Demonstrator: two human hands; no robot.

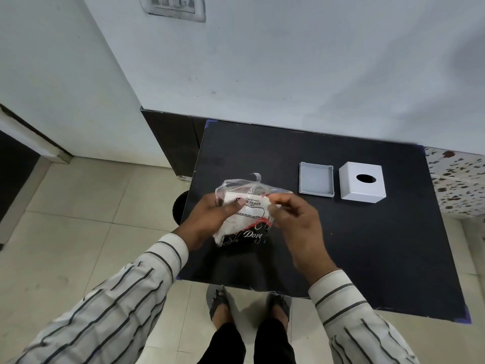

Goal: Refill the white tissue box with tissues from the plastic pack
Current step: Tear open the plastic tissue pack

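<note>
The clear plastic pack of tissues (246, 214), with a white label and a black printed bottom, is held above the black table (367, 245). My left hand (210, 219) grips its left side, thumb across the label. My right hand (296, 222) pinches the pack's upper right edge. The white tissue box (362, 187) stands at the table's far right, its oval hole facing up. Its grey base tray (316, 183) lies separately just left of it, open side up.
A white wall rises behind the table, with a dark skirting at the left. Tiled floor lies left of and in front of the table. A dark round object (179, 206) sits by the table's left edge. My sandalled feet (249, 306) stand at the near edge.
</note>
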